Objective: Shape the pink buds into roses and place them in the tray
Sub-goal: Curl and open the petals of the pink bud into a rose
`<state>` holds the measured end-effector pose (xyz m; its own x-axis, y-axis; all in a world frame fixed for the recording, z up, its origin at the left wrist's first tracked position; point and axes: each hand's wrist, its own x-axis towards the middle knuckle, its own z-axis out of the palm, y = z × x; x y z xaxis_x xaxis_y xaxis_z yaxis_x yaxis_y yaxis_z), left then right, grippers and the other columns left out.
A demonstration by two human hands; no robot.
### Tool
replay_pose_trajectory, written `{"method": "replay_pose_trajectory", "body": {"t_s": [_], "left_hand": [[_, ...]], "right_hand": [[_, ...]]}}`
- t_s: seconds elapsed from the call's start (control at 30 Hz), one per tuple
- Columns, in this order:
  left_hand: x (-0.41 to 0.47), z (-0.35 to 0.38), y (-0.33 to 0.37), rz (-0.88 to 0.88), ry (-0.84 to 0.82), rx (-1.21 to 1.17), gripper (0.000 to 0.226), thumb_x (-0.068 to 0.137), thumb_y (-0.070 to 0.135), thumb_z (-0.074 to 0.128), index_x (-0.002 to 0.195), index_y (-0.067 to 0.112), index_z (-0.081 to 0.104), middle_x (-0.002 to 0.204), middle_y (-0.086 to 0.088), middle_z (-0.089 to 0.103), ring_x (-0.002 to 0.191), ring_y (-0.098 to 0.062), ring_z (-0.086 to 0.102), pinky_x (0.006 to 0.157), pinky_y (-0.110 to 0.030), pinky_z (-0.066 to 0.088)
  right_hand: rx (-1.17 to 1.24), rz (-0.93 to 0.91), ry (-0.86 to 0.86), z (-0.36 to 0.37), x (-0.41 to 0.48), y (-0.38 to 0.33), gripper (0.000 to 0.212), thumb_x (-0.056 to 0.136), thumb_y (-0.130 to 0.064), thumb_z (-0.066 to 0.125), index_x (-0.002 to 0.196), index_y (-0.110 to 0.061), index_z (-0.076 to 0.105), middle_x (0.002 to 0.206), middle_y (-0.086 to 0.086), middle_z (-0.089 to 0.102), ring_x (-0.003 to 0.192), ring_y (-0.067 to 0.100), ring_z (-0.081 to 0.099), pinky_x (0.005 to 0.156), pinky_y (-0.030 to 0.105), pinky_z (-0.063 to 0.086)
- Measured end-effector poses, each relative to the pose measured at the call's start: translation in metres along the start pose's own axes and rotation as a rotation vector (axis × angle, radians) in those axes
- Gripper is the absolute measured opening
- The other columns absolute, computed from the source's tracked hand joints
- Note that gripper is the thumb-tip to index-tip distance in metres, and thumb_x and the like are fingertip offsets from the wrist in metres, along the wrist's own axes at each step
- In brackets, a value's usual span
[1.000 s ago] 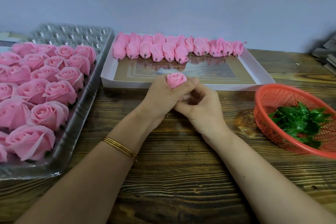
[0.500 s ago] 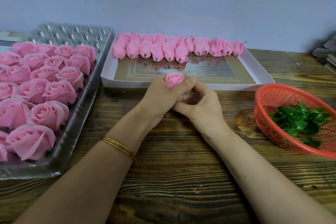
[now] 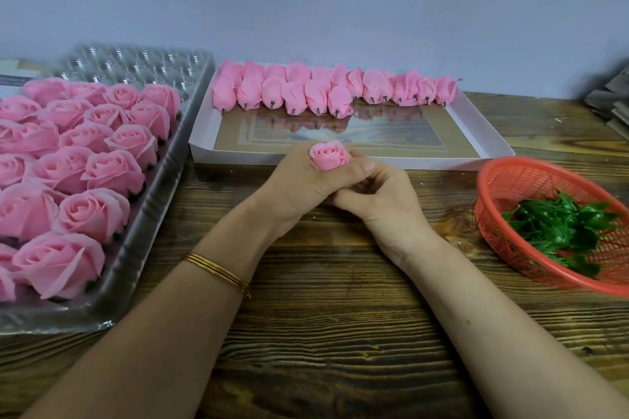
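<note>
Our hands have hardly shifted since a second ago; the pink bud [image 3: 329,156] sits slightly lower in our left hand [image 3: 299,187], whose curled fingers and thumb grip it. Our right hand [image 3: 384,207] curls against the left, below the bud; whether it holds anything we cannot tell. The tray [image 3: 153,214] of roses [image 3: 92,214] lies left of the left hand.

tray [image 3: 160,201] left — basket [image 3: 503,177] right
</note>
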<state>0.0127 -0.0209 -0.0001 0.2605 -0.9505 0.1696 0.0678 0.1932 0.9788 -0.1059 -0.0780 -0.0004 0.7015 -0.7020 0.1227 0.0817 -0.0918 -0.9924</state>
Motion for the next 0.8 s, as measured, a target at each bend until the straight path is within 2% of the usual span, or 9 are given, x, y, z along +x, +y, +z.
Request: {"method": "replay_pose_trajectory", "body": {"t_s": [0.13, 0.23, 0.3, 0.33, 0.4, 0.5, 0.6, 0.67, 0.8], "left_hand": [[0.0, 0.003, 0.0, 0.022, 0.089, 0.067, 0.009, 0.088, 0.004, 0.067, 0.091, -0.004, 0.067, 0.084, -0.016, 0.068, 0.079, -0.019, 0.063, 0.074, -0.029, 0.052], [0.003, 0.005, -0.004, 0.069, 0.177, 0.173, 0.017, 0.087, 0.004, 0.07, 0.091, -0.012, 0.067, 0.094, -0.032, 0.067, 0.08, -0.029, 0.061, 0.076, -0.041, 0.051], [0.004, 0.008, -0.005, 0.107, 0.236, 0.244, 0.015, 0.083, 0.006, 0.075, 0.09, -0.006, 0.069, 0.093, -0.027, 0.068, 0.079, -0.031, 0.062, 0.074, -0.043, 0.052], [0.005, 0.009, -0.005, 0.128, 0.274, 0.259, 0.014, 0.08, 0.009, 0.078, 0.087, 0.001, 0.069, 0.088, -0.02, 0.069, 0.076, -0.025, 0.062, 0.072, -0.039, 0.053], [0.005, 0.008, -0.005, 0.172, 0.336, 0.323, 0.021, 0.074, 0.021, 0.079, 0.079, 0.006, 0.066, 0.079, -0.012, 0.067, 0.071, -0.021, 0.061, 0.068, -0.037, 0.053], [0.004, 0.006, -0.006, 0.221, 0.317, 0.451, 0.04, 0.074, 0.031, 0.071, 0.075, -0.007, 0.061, 0.074, -0.025, 0.061, 0.067, -0.032, 0.055, 0.067, -0.053, 0.048], [0.004, 0.006, -0.007, 0.235, 0.248, 0.515, 0.041, 0.078, 0.031, 0.066, 0.082, -0.009, 0.067, 0.078, -0.025, 0.067, 0.074, -0.038, 0.063, 0.069, -0.055, 0.049], [0.003, 0.007, -0.007, 0.257, 0.242, 0.53, 0.036, 0.078, 0.028, 0.066, 0.082, -0.008, 0.069, 0.08, -0.024, 0.069, 0.077, -0.04, 0.064, 0.069, -0.054, 0.049], [0.002, 0.008, -0.006, 0.249, 0.255, 0.534, 0.034, 0.078, 0.029, 0.066, 0.08, -0.004, 0.069, 0.078, -0.021, 0.069, 0.077, -0.038, 0.064, 0.07, -0.052, 0.049]], "right_hand": [[0.102, 0.042, -0.02, 0.0, 0.001, 0.001, 0.043, 0.073, 0.021, 0.059, 0.104, -0.007, 0.068, 0.087, 0.004, 0.074, 0.088, 0.014, 0.066, 0.091, 0.033, 0.051], [0.229, 0.079, 0.023, 0.003, 0.003, 0.002, 0.046, 0.06, 0.01, 0.052, 0.105, 0.005, 0.063, 0.095, 0.014, 0.069, 0.095, 0.028, 0.063, 0.091, 0.04, 0.049], [0.315, 0.096, 0.108, 0.004, 0.003, -0.001, 0.045, 0.055, 0.002, 0.051, 0.099, 0.0, 0.061, 0.089, 0.01, 0.068, 0.084, 0.022, 0.062, 0.078, 0.034, 0.049], [0.357, 0.103, 0.143, 0.004, 0.003, -0.002, 0.041, 0.057, -0.002, 0.053, 0.097, -0.006, 0.059, 0.085, 0.005, 0.068, 0.079, 0.017, 0.062, 0.072, 0.03, 0.05], [0.373, 0.119, 0.202, 0.001, 0.003, -0.005, 0.033, 0.063, -0.012, 0.059, 0.096, -0.014, 0.056, 0.079, -0.002, 0.065, 0.072, 0.01, 0.061, 0.068, 0.026, 0.049], [0.3, 0.131, 0.237, -0.001, 0.003, -0.009, 0.036, 0.067, -0.022, 0.068, 0.1, -0.017, 0.057, 0.081, -0.001, 0.06, 0.072, 0.009, 0.062, 0.068, 0.024, 0.049], [0.26, 0.122, 0.226, 0.004, 0.001, -0.008, 0.039, 0.066, -0.024, 0.073, 0.102, -0.017, 0.059, 0.09, 0.001, 0.064, 0.085, 0.014, 0.062, 0.077, 0.027, 0.049], [0.24, 0.125, 0.224, 0.006, 0.0, -0.007, 0.04, 0.067, -0.024, 0.075, 0.103, -0.017, 0.06, 0.094, 0.004, 0.064, 0.092, 0.018, 0.06, 0.087, 0.039, 0.049], [0.226, 0.144, 0.229, 0.007, -0.002, -0.007, 0.042, 0.064, -0.024, 0.077, 0.102, -0.015, 0.06, 0.101, 0.014, 0.064, 0.095, 0.024, 0.061, 0.098, 0.047, 0.048]]}}
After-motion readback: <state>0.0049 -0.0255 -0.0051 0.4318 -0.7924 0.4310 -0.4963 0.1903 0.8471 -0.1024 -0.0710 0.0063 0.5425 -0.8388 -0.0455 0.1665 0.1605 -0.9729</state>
